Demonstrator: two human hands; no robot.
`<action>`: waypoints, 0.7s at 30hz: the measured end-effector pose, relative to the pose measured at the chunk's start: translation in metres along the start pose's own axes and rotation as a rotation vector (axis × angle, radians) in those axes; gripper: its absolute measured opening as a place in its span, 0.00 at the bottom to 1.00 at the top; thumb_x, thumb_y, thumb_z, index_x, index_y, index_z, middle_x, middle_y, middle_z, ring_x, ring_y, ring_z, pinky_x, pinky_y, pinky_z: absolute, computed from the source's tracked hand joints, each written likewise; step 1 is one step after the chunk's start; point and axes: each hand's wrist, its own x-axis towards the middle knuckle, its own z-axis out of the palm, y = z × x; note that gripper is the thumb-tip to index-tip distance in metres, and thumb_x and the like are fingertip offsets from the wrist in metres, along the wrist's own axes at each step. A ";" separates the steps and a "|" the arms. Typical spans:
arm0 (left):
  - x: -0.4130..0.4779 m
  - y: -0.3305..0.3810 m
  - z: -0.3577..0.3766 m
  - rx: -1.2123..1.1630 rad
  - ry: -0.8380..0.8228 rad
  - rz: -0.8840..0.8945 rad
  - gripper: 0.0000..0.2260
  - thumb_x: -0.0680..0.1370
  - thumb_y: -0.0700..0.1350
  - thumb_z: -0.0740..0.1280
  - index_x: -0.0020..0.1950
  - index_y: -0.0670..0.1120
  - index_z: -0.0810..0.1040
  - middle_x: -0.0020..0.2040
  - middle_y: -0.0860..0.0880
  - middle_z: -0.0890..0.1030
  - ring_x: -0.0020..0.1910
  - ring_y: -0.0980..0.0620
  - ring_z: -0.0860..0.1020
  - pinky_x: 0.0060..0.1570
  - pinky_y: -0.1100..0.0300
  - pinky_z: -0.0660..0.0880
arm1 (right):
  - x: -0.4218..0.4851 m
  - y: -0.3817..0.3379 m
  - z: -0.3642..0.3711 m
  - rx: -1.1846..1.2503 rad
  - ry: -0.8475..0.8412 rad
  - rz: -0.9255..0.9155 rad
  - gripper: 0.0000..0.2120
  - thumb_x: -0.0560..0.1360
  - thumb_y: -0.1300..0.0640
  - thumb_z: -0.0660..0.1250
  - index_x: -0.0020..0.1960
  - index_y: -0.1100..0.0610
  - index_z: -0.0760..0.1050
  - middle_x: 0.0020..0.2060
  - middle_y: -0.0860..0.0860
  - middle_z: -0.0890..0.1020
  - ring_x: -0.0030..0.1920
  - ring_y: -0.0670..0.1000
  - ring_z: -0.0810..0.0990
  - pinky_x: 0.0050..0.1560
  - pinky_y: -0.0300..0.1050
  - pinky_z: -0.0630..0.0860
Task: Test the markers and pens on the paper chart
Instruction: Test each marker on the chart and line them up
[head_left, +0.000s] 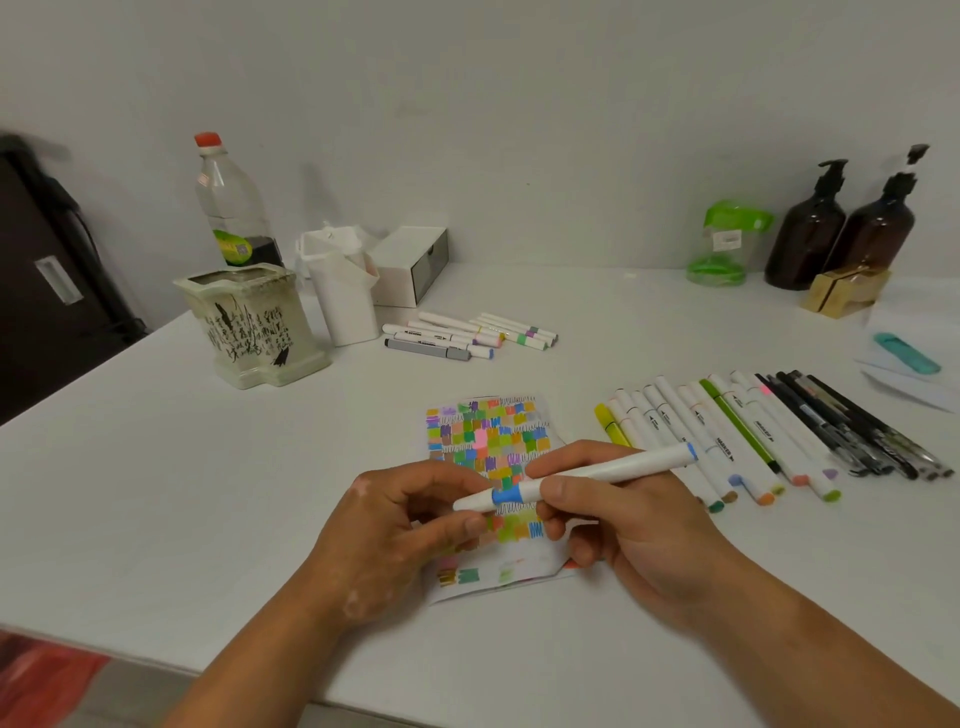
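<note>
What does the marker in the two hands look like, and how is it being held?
The marker is a white, plastic-looking stick with a blue band near its left cap and a blue ring at its right end. Both caps seem to be on, and no tip shows. It is held almost level over the paper chart, with its right end a little higher. The left hand pinches the left cap, and the right hand grips the barrel just beside the blue band.

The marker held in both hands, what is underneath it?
The paper chart of coloured swatches lies on the table beneath the marker. The left hand and right hand cover parts of its lower half, hiding marks there.
</note>
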 end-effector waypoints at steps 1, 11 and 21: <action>0.000 0.000 0.000 0.025 -0.006 0.006 0.14 0.69 0.56 0.75 0.54 0.58 0.84 0.48 0.50 0.86 0.47 0.46 0.85 0.47 0.53 0.83 | -0.001 0.000 0.001 -0.044 -0.010 -0.013 0.10 0.68 0.55 0.76 0.49 0.55 0.86 0.35 0.57 0.82 0.36 0.53 0.81 0.27 0.42 0.72; -0.002 -0.001 0.002 0.088 0.031 0.107 0.09 0.74 0.51 0.72 0.53 0.60 0.84 0.48 0.53 0.86 0.46 0.47 0.85 0.45 0.55 0.83 | -0.001 0.006 0.008 -0.206 -0.028 -0.080 0.12 0.70 0.46 0.76 0.51 0.48 0.86 0.37 0.56 0.85 0.33 0.53 0.80 0.32 0.41 0.75; -0.002 0.000 0.002 0.012 -0.027 0.114 0.07 0.77 0.51 0.70 0.53 0.54 0.84 0.40 0.46 0.84 0.36 0.48 0.83 0.39 0.59 0.80 | 0.001 0.004 0.007 -0.345 -0.062 -0.173 0.07 0.72 0.49 0.78 0.49 0.44 0.86 0.38 0.49 0.86 0.32 0.48 0.83 0.33 0.40 0.78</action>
